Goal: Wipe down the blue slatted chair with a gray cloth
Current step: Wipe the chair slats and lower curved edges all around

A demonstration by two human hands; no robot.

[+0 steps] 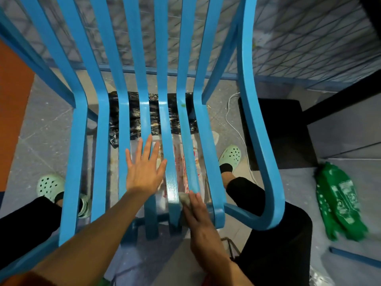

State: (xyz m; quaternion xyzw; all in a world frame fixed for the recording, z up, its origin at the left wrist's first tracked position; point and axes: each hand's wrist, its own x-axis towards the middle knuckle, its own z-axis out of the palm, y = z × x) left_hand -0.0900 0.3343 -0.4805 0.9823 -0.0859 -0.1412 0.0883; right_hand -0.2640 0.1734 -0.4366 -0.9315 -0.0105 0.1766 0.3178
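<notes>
The blue slatted chair [103, 141] fills the head view, its seat slats running toward me and curving up into the backrest. My left hand [144, 168] lies flat with spread fingers on the middle seat slats. My right hand [198, 215] presses a small gray cloth [185, 199] onto a slat near the seat's front right edge. Only a corner of the cloth shows past my fingertips. The slat beside it shines wet. A small green spot sits on a right slat farther back.
Under the seat lie a black plastic sheet [134, 112] and a printed clear bag [181, 162]. A green bag [338, 201] lies on the floor at right, beside a black mat [278, 129] and a white cable [233, 124]. My feet in pale green clogs flank the chair.
</notes>
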